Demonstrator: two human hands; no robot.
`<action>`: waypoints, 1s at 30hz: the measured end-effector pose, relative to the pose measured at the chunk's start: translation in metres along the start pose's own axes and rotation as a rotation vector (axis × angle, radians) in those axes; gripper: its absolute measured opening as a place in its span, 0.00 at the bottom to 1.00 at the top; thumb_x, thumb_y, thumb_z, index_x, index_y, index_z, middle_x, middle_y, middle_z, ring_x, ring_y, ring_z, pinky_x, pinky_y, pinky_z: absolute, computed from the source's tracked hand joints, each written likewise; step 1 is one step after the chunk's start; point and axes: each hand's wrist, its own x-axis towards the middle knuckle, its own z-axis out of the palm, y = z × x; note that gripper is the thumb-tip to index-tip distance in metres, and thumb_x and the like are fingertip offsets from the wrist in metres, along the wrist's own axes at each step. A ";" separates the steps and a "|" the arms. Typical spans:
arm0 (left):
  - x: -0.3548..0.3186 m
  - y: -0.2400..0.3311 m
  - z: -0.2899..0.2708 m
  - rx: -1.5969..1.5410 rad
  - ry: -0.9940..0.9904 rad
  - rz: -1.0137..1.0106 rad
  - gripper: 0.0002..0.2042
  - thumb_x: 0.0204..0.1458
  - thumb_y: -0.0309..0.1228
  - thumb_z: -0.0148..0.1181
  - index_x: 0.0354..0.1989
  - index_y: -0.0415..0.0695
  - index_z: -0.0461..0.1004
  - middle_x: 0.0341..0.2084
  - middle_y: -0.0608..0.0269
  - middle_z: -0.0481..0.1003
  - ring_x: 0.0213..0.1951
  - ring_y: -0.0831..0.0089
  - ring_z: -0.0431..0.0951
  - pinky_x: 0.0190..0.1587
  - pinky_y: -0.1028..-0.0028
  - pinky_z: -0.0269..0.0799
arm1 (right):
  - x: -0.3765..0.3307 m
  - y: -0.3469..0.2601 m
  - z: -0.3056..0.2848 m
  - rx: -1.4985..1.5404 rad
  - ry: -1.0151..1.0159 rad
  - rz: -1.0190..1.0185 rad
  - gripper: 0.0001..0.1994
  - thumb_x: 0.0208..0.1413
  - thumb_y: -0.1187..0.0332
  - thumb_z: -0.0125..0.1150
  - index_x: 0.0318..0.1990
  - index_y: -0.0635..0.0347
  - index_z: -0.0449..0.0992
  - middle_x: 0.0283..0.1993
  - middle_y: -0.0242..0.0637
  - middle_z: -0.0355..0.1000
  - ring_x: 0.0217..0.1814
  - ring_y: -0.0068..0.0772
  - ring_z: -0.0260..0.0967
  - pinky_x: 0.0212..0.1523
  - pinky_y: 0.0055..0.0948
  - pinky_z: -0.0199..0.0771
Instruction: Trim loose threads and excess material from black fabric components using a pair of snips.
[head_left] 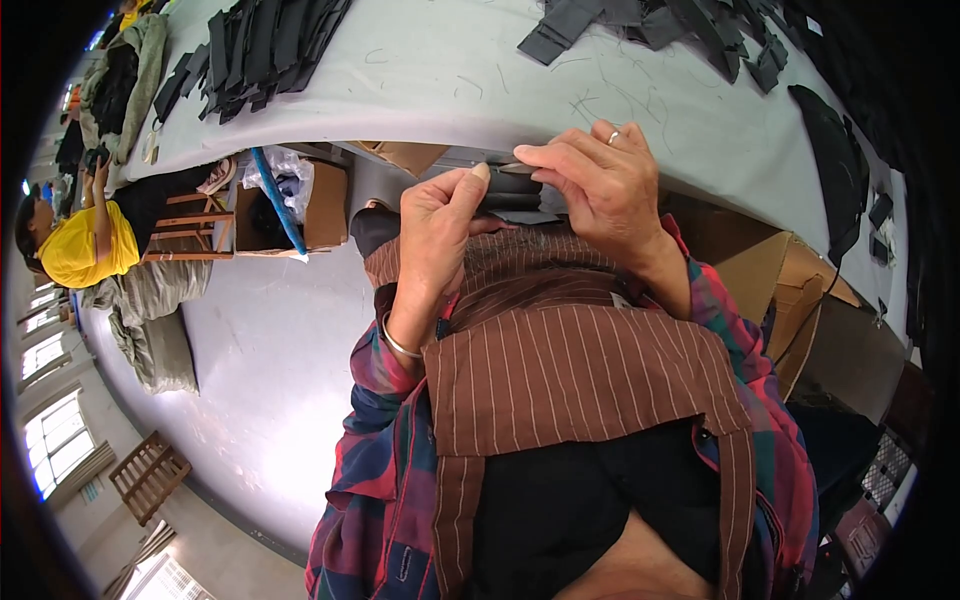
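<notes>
My left hand (435, 230) is raised at the table's near edge, thumb and forefinger pinched together. Close by on the right, my right hand (607, 190), with a ring on one finger, is pinched too. A thin, pale sliver seems to show between the two sets of fingertips, too small to name. Both hands are above my lap, over a brown striped apron (580, 380). Beyond them, the pale-covered table (430, 90) carries a pile of black fabric strips (265, 55) at the far left and more black pieces (660, 25) at the far right.
Loose threads lie on the tabletop. Below its edge stand a cardboard box (325, 205) at the left and cardboard (750, 265) at the right. A black strap-like piece (835, 165) lies on the right side. A person in yellow (95, 245) is at the left, by a wooden stool (190, 230).
</notes>
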 end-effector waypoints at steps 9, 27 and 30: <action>0.001 0.003 0.002 -0.037 -0.023 0.003 0.13 0.60 0.32 0.52 0.31 0.33 0.76 0.24 0.67 0.73 0.26 0.82 0.74 0.30 0.76 0.78 | 0.007 0.002 -0.006 -0.013 -0.051 -0.019 0.08 0.46 0.73 0.61 0.35 0.49 0.80 0.26 0.24 0.69 0.23 0.27 0.57 0.29 0.27 0.53; 0.010 0.029 0.009 0.042 -0.155 0.311 0.27 0.47 0.14 0.59 0.55 0.43 0.56 0.44 0.57 0.65 0.41 0.72 0.75 0.43 0.78 0.72 | 0.033 -0.002 -0.024 1.301 -0.380 0.902 0.13 0.61 0.61 0.55 0.38 0.63 0.78 0.23 0.19 0.62 0.24 0.09 0.53 0.26 0.14 0.53; 0.013 0.023 0.005 0.044 -0.124 0.223 0.20 0.50 0.17 0.57 0.51 0.40 0.60 0.41 0.57 0.69 0.39 0.72 0.76 0.40 0.78 0.74 | 0.031 -0.001 -0.019 1.155 -0.240 0.749 0.08 0.58 0.68 0.58 0.37 0.65 0.78 0.26 0.22 0.68 0.27 0.10 0.59 0.29 0.14 0.58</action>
